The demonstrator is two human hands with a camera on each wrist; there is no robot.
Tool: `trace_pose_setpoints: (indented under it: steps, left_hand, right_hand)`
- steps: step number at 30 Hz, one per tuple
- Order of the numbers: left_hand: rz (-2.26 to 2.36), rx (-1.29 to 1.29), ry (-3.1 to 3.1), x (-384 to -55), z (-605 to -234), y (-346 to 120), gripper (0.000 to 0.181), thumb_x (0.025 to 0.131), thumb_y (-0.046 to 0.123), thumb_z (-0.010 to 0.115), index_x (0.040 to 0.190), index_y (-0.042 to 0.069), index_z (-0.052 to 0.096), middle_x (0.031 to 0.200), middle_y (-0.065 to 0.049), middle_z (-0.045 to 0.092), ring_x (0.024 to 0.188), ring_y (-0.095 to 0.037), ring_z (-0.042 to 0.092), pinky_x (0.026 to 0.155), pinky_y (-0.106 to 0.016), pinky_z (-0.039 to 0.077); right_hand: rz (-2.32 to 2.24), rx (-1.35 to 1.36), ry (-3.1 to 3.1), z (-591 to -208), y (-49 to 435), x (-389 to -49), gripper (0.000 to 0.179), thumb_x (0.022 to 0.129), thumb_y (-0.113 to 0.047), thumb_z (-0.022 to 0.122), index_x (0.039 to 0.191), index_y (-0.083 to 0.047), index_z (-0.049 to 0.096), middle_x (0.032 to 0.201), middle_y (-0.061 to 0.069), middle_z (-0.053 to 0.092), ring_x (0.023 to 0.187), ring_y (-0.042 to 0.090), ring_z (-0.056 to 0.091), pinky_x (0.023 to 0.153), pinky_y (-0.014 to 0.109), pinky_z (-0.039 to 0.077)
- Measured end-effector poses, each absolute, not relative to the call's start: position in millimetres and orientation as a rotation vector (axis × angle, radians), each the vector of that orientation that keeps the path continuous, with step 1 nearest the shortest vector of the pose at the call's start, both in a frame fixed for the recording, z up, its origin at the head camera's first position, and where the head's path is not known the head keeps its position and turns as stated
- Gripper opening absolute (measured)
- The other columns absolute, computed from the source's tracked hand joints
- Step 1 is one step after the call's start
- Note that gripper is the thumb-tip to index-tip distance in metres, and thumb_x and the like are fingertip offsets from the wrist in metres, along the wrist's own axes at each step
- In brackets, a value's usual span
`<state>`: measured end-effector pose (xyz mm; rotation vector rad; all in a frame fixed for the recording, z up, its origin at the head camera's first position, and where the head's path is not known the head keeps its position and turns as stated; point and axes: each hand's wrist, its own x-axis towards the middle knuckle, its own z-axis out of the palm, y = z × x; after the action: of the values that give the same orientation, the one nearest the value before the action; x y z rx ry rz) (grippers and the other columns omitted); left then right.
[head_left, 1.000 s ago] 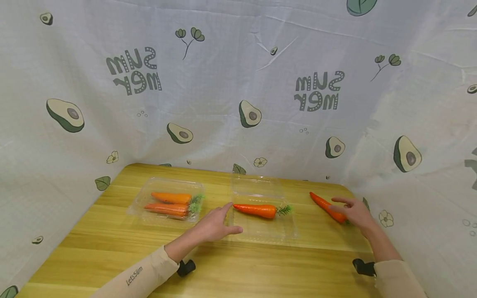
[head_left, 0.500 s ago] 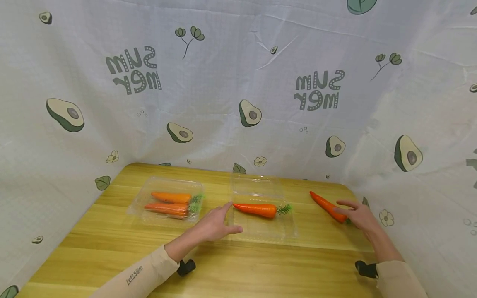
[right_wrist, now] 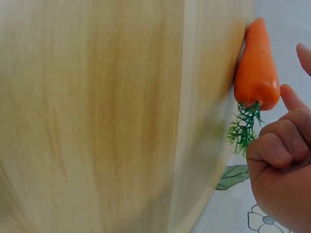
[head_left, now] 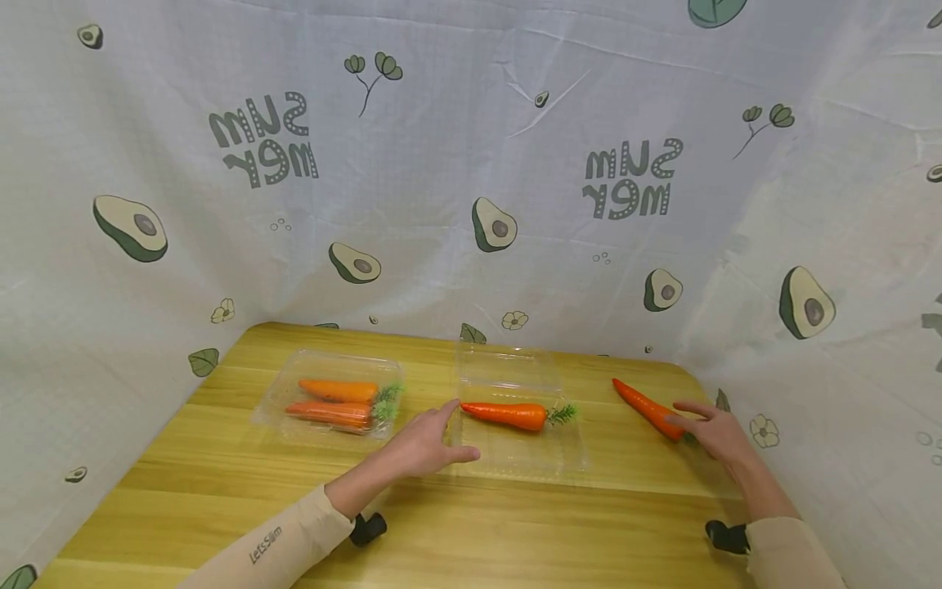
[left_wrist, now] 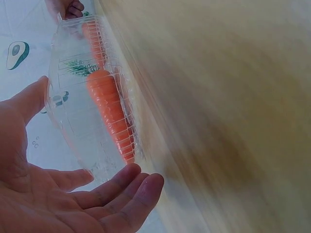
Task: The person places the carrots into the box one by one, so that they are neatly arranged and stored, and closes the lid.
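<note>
An orange carrot with green leaves (head_left: pixel 508 416) lies in a clear plastic clamshell box (head_left: pixel 508 450) whose lid (head_left: pixel 508 368) is folded back. At this box's left side is my left hand (head_left: pixel 415 446), thumb and fingers spread; in the left wrist view its fingertips (left_wrist: pixel 151 187) are right by the carrot's tip end. A second carrot (head_left: pixel 642 407) lies slanted on the table at the right. My right hand (head_left: pixel 717 438) is at its leafy end. In the right wrist view one fingertip (right_wrist: pixel 286 92) meets this carrot's side, and the other fingers are loosely curled.
Another clear box (head_left: pixel 283 380), lid down, stands at the left with two carrots (head_left: pixel 338 391) inside. The wooden table (head_left: pixel 515 532) ends at a printed cloth (head_left: pixel 441 164) behind and at the sides. A black wrist mount (head_left: pixel 368 529) sits under each wrist.
My right hand has slid a little to the right along the carrot, toward its leafy end. The left hand, the boxes and the carrots stay where they were.
</note>
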<state>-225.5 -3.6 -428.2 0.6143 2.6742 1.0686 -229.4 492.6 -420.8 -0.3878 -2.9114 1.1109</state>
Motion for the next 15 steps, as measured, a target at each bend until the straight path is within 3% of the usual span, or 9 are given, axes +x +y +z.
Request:
trace_pose_setpoints:
  steps: [10, 13, 15]
  left_hand:
    - [1.069, 0.612, 2.676, -225.7, -428.0, -3.2, 0.093, 0.089, 0.053, 0.073, 0.16, 0.014, 0.028, 0.154, -0.021, 0.044, 0.142, -0.042, 0.042, 0.11, -0.06, 0.038]
    - [1.069, 0.608, 2.677, -225.7, -428.0, -3.0, 0.093, 0.089, 0.053, 0.073, 0.16, 0.014, 0.028, 0.154, -0.021, 0.044, 0.142, -0.042, 0.041, 0.11, -0.06, 0.038]
    - [1.071, 0.605, 2.676, -225.5, -427.8, -3.0, 0.093, 0.089, 0.053, 0.073, 0.16, 0.014, 0.029, 0.154, -0.021, 0.044, 0.142, -0.042, 0.041, 0.11, -0.06, 0.038]
  right_hand:
    - [1.152, -0.363, -2.923, -419.8, 495.1, -227.0, 0.084, 0.093, -0.051, 0.068, 0.15, 0.005, 0.041, 0.058, -0.008, 0.036, 0.044, 0.008, 0.028, 0.047, 0.029, 0.035]
    - [1.116, -0.379, -2.928, -419.7, 495.4, -227.4, 0.083, 0.093, -0.049, 0.068, 0.148, 0.007, 0.042, 0.063, -0.005, 0.039, 0.045, 0.008, 0.029, 0.048, 0.029, 0.035]
    - [1.075, -0.392, -2.938, -420.4, 496.0, -228.5, 0.083, 0.092, -0.049, 0.069, 0.146, 0.008, 0.044, 0.074, 0.005, 0.046, 0.05, 0.012, 0.033, 0.05, 0.029, 0.036]
